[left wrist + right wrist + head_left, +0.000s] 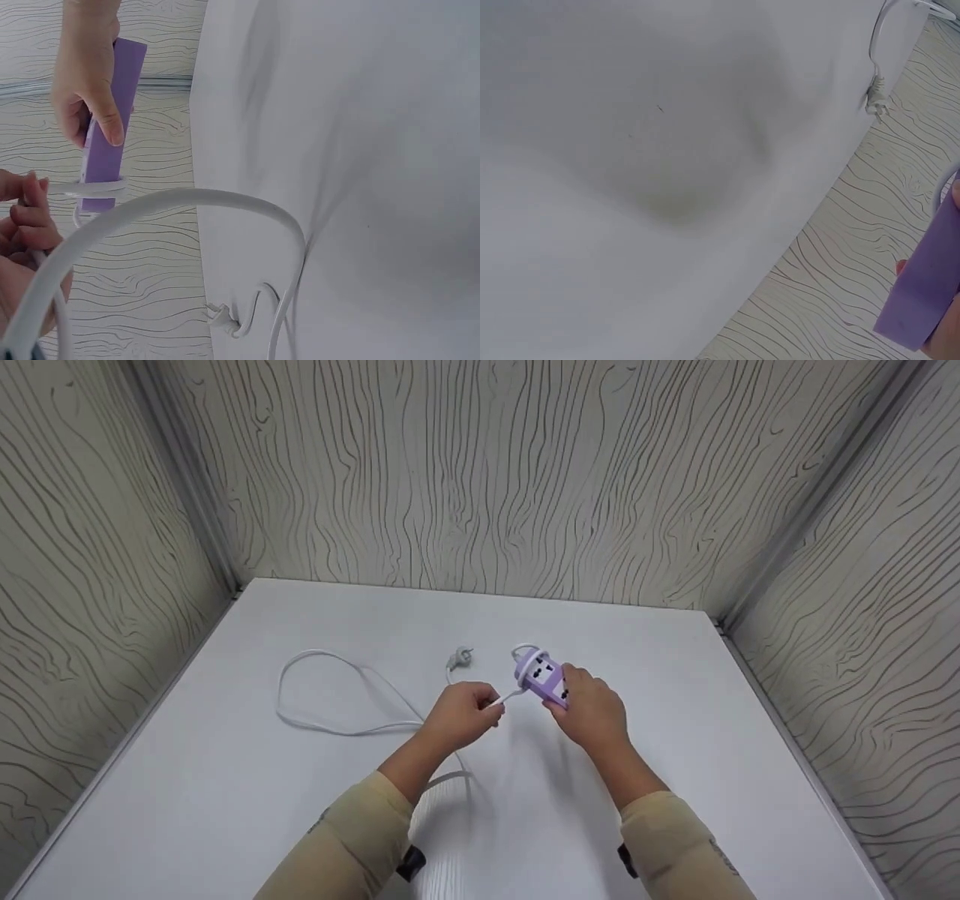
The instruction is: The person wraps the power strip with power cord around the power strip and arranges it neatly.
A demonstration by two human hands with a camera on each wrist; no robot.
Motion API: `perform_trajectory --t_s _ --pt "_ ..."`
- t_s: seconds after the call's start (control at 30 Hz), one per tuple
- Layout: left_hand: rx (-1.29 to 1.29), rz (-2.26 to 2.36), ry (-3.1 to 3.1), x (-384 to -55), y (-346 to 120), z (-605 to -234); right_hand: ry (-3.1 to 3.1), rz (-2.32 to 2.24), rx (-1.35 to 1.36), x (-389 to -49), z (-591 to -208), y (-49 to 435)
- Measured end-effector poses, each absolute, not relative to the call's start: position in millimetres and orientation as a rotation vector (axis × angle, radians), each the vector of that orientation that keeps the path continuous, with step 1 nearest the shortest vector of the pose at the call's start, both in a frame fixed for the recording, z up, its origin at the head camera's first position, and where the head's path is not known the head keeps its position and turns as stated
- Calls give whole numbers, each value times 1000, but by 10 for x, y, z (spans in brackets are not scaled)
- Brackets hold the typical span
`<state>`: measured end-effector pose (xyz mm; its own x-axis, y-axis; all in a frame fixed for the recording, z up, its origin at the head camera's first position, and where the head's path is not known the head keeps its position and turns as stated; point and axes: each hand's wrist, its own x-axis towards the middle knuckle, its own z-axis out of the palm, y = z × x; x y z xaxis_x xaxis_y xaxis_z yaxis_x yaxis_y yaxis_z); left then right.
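Note:
A purple and white power strip (546, 675) is held up over the table by my right hand (596, 711), which grips its near end. Its white cord (512, 697) wraps around the strip's far end. My left hand (463, 714) pinches that cord just left of the strip. In the left wrist view, the cord (202, 196) arcs in front of the camera, and the strip (112, 127) hangs from the right hand (88, 90). Only the strip's plain purple side (922, 277) shows in the right wrist view.
The cord's white plug (460, 657) lies on the table (675, 660) beyond my left hand. A wide loop of cord (315, 651) spreads over the table's left part. Wood-patterned panels (480, 480) stand at the back and both sides.

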<state>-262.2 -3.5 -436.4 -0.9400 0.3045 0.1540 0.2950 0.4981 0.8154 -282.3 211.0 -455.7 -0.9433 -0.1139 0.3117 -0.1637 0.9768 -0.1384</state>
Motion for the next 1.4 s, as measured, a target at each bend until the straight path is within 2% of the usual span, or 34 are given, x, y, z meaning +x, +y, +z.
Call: perform_trajectory --t_s 0.8,1.07,1.4 --pt "598 1087 2982 -2539 -105 -4361 -2771 116 132 -2832 -4547 2172" --pt "532 1049 2980 -2524 -117 -4377 -2751 132 97 -2849 -4540 2191" --pt "759 1127 3135 -2519 -125 -4295 -2800 139 205 -2817 -4580 2108"
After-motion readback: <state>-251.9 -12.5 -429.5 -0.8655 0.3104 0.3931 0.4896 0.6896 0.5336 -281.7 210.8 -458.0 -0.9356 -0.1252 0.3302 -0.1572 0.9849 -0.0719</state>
